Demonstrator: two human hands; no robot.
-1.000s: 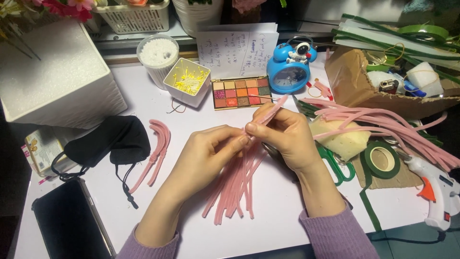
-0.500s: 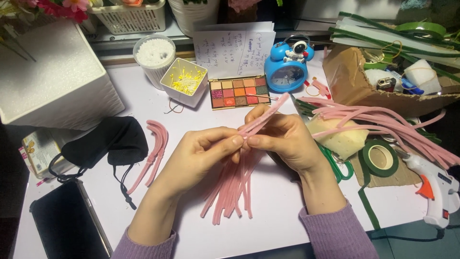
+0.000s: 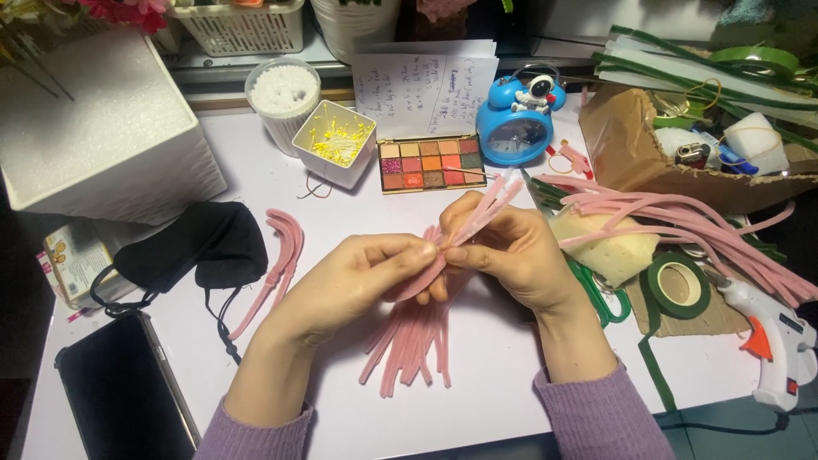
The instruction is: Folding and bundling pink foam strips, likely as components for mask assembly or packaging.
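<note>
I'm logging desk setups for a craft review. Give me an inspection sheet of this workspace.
Surface: white table, crowded.
Job's things: bunch of pink pipe cleaners under the hands; one pink pipe cleaner pinched.
Clutter: black mask, phone, makeup palette, blue clock, green tape, glue gun.
Hands: left hand and right hand, both pinching.
Cables: glue gun cord.
Surroundings: white box, cardboard box.

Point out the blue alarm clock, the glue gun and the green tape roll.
Blue alarm clock (image 3: 514, 129), head view, on its dial.
Glue gun (image 3: 777, 332), head view, on its white body.
Green tape roll (image 3: 679, 285), head view, on its ring.
</note>
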